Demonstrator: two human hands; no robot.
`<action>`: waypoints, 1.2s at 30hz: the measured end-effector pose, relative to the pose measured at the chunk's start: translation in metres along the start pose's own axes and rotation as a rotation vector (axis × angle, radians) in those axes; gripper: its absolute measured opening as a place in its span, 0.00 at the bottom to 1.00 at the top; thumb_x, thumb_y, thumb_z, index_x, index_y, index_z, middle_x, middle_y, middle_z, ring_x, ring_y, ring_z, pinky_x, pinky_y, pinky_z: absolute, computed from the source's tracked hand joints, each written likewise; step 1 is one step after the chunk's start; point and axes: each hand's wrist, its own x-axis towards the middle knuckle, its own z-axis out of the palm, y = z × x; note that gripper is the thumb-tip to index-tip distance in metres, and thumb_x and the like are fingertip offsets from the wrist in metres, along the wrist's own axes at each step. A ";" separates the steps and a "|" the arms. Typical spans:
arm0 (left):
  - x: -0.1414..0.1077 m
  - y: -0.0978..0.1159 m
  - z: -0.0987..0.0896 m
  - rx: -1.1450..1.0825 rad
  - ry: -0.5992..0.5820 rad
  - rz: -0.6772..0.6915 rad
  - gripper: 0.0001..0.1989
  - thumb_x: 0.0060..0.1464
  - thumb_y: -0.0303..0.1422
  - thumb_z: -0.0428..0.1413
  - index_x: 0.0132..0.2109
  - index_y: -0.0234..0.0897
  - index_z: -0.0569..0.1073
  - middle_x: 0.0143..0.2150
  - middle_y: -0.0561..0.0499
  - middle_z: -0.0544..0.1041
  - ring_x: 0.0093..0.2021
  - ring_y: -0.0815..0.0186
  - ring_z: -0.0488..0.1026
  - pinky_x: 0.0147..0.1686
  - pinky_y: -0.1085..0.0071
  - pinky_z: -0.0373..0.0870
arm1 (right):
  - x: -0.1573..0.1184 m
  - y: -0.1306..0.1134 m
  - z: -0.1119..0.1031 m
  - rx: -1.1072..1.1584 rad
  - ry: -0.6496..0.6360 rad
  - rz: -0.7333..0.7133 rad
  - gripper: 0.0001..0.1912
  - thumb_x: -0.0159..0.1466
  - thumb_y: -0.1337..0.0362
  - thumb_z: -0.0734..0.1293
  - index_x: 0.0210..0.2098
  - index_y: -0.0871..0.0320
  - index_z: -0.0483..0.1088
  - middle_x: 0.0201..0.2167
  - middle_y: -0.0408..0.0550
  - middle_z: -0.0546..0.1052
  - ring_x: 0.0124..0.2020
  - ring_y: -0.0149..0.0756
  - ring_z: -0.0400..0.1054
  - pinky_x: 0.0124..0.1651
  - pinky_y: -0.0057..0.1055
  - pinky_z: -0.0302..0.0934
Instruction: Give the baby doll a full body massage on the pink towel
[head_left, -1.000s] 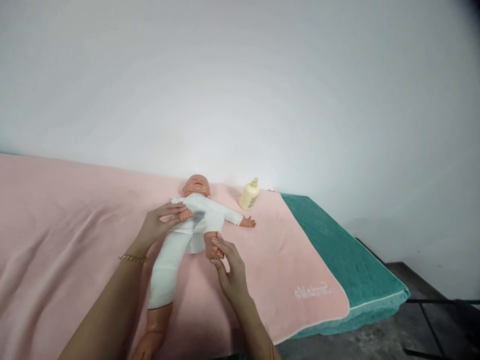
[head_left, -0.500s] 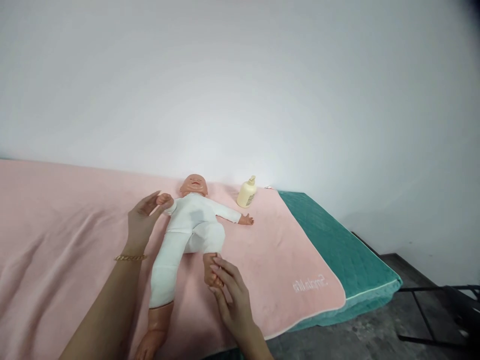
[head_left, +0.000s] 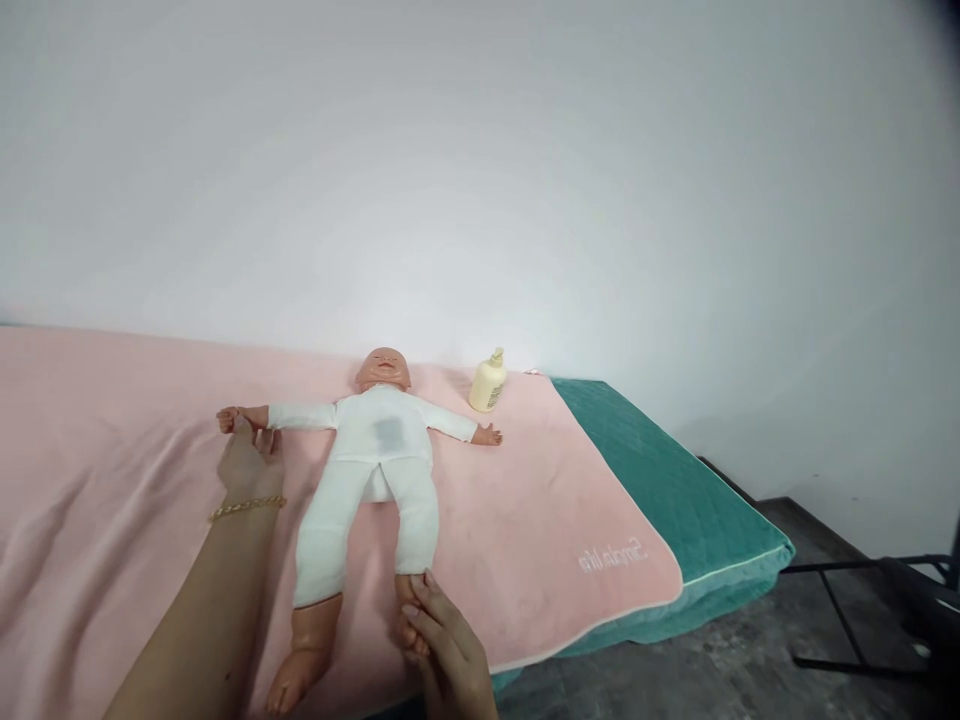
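Note:
A baby doll in white clothes lies on its back on a pink blanket, its head toward the wall. My left hand is closed around the doll's arm near the wrist, and that arm is stretched straight out to the left. Near the front edge, my right hand grips the doll's foot on the right side, with that leg extended. The other foot rests free on the blanket. A grey patch shows on the doll's chest.
A cream pump bottle stands on the blanket near the wall, right of the doll's head. Under the blanket is a green padded mattress, its corner showing at right. A black metal frame stands on the grey floor beyond it.
My left hand has moved left and drawn the doll's bent arm out straight. My right hand has come down toward the front, straightening the bent leg.

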 end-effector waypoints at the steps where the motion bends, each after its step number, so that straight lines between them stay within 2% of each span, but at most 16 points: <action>1: 0.001 -0.001 -0.001 0.001 0.012 0.002 0.04 0.62 0.32 0.52 0.44 0.39 0.68 0.50 0.49 0.72 0.58 0.63 0.69 0.56 0.65 0.69 | -0.001 0.001 0.001 -0.005 -0.003 -0.006 0.17 0.69 0.66 0.59 0.56 0.59 0.65 0.53 0.57 0.75 0.60 0.39 0.64 0.56 0.34 0.66; 6: -0.001 -0.003 -0.004 0.054 -0.023 0.032 0.07 0.62 0.34 0.52 0.47 0.42 0.68 0.55 0.47 0.71 0.60 0.59 0.67 0.56 0.62 0.70 | -0.007 0.003 0.004 0.015 -0.003 -0.017 0.19 0.69 0.67 0.59 0.59 0.59 0.63 0.54 0.57 0.74 0.60 0.41 0.64 0.55 0.36 0.67; 11: -0.016 0.000 0.000 0.113 -0.124 0.123 0.10 0.60 0.36 0.54 0.48 0.42 0.70 0.58 0.47 0.70 0.60 0.59 0.67 0.58 0.62 0.68 | 0.000 0.002 0.002 0.103 -0.003 0.067 0.21 0.70 0.66 0.57 0.62 0.55 0.61 0.58 0.55 0.71 0.61 0.40 0.62 0.57 0.36 0.65; 17: -0.053 0.005 0.017 0.208 -0.303 0.332 0.14 0.54 0.35 0.60 0.47 0.36 0.74 0.57 0.45 0.72 0.60 0.60 0.67 0.63 0.62 0.62 | 0.033 0.010 -0.014 0.190 -0.102 0.068 0.23 0.70 0.68 0.54 0.64 0.54 0.56 0.59 0.54 0.69 0.64 0.39 0.57 0.61 0.40 0.62; 20: -0.071 0.004 0.023 0.324 -0.403 0.380 0.17 0.49 0.36 0.64 0.45 0.35 0.76 0.52 0.44 0.76 0.56 0.56 0.71 0.60 0.58 0.65 | 0.052 0.015 -0.018 0.205 -0.136 0.093 0.24 0.70 0.70 0.55 0.64 0.51 0.55 0.61 0.52 0.67 0.65 0.38 0.56 0.62 0.40 0.61; 23: -0.082 0.004 0.024 0.513 -0.562 0.386 0.18 0.48 0.38 0.64 0.45 0.36 0.77 0.48 0.45 0.78 0.52 0.54 0.73 0.56 0.55 0.69 | 0.072 0.020 -0.018 0.219 -0.129 0.091 0.24 0.69 0.72 0.54 0.64 0.51 0.55 0.61 0.52 0.67 0.66 0.38 0.55 0.62 0.41 0.60; 27: -0.085 0.005 0.022 0.738 -0.705 0.427 0.17 0.46 0.38 0.64 0.44 0.39 0.79 0.50 0.46 0.78 0.54 0.53 0.71 0.58 0.55 0.64 | 0.096 0.029 -0.014 0.242 -0.109 0.111 0.24 0.69 0.73 0.55 0.63 0.50 0.57 0.60 0.52 0.67 0.65 0.38 0.56 0.63 0.42 0.60; 31: -0.082 0.004 0.021 0.813 -0.784 0.517 0.15 0.47 0.38 0.62 0.43 0.40 0.79 0.49 0.47 0.79 0.54 0.54 0.72 0.59 0.56 0.63 | 0.112 0.038 -0.010 0.270 -0.102 0.135 0.24 0.69 0.72 0.55 0.62 0.49 0.58 0.60 0.51 0.68 0.65 0.39 0.56 0.63 0.43 0.59; 36: -0.078 0.001 0.021 0.837 -0.863 0.553 0.12 0.47 0.36 0.62 0.41 0.42 0.80 0.47 0.50 0.80 0.53 0.56 0.73 0.61 0.58 0.61 | 0.119 0.044 -0.005 0.270 -0.088 0.148 0.23 0.68 0.72 0.57 0.61 0.49 0.58 0.59 0.51 0.68 0.65 0.38 0.57 0.62 0.43 0.60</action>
